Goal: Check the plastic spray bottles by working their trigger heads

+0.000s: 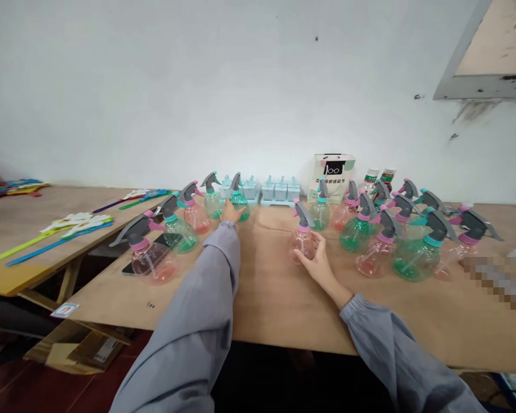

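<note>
My right hand is closed round the body of a clear pink spray bottle with a grey and pink trigger head, upright at the middle of the table. Farther back, my left hand grips a green spray bottle with a grey and teal head; part of that bottle is hidden behind the fingers. Left of this hand stand a pale green spray bottle, a pink spray bottle, a green spray bottle and a large pink spray bottle.
Several more pink and green spray bottles crowd the right side. Ice-pop moulds, a paper bag and two white-capped bottles line the wall. A dark phone lies at left. Hand-shaped clappers lie on the neighbouring table.
</note>
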`<state>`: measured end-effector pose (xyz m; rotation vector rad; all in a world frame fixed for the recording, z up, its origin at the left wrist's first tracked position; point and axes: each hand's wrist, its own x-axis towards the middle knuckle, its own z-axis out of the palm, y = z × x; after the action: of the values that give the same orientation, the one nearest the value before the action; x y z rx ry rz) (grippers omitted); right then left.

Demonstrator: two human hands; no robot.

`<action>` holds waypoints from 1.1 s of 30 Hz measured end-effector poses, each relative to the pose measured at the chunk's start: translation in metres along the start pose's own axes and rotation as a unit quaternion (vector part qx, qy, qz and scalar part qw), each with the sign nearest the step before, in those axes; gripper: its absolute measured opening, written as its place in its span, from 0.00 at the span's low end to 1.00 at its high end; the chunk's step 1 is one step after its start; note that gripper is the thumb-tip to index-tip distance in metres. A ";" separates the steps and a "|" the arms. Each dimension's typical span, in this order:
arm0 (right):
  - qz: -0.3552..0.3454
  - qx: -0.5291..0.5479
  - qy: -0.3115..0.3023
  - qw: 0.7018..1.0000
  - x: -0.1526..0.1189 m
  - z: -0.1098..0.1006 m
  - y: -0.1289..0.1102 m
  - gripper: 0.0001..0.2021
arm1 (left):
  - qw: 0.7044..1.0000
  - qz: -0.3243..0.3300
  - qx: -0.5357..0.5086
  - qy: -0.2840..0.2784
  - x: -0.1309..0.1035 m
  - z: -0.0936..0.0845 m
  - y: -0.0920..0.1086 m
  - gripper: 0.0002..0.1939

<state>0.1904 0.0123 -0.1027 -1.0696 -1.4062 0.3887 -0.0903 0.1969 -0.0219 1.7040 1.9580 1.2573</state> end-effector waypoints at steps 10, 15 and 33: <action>0.001 -0.007 -0.014 1.000 -0.002 0.014 -0.003 0.39 | 0.950 0.190 -0.199 0.148 -0.075 0.010 0.025 0.21; -0.047 -0.028 -0.002 0.999 -0.001 0.035 -0.002 0.40 | 0.914 0.282 -0.255 -0.139 -0.152 0.013 0.059 0.40; 0.017 -0.111 0.185 0.976 0.109 -0.002 0.058 0.48 | 0.825 0.034 -0.537 -0.174 -0.169 -0.044 0.066 0.15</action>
<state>0.2340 0.1261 -0.0826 -1.2756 -1.1151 0.0482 -0.0286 0.0217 -0.0040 1.2274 0.6728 1.4859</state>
